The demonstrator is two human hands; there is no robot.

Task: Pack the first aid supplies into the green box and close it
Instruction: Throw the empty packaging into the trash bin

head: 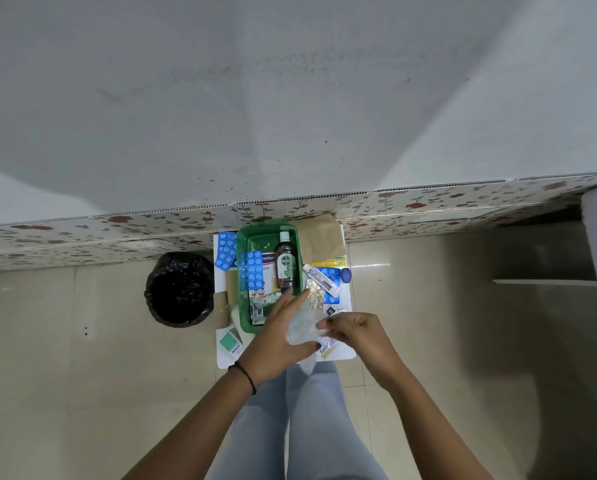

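The open green box (243, 271) sits on a white board (345, 353) on the floor. It holds a brown antiseptic bottle (286, 263), a plaster carton (268, 259), a blue blister pack (254, 270) and foil strips (265, 301). My left hand (276, 341) reaches over the box's near right corner, fingers stretched, with a clear plastic pouch (302, 323) held against it by the thumb. My right hand (354, 332) pinches the pouch's right edge. Loose beside the box lie a white tube (321, 280), a gold pill strip (314, 294), another blue blister pack (226, 249) and a green-white carton (233, 342).
A bin lined with a black bag (179, 289) stands left of the board. A brown paper bag (319, 237) leans against the flowered wall strip behind the box. A yellow packet (328, 262) and a blue cap (346, 275) lie to the right. My legs are below the board.
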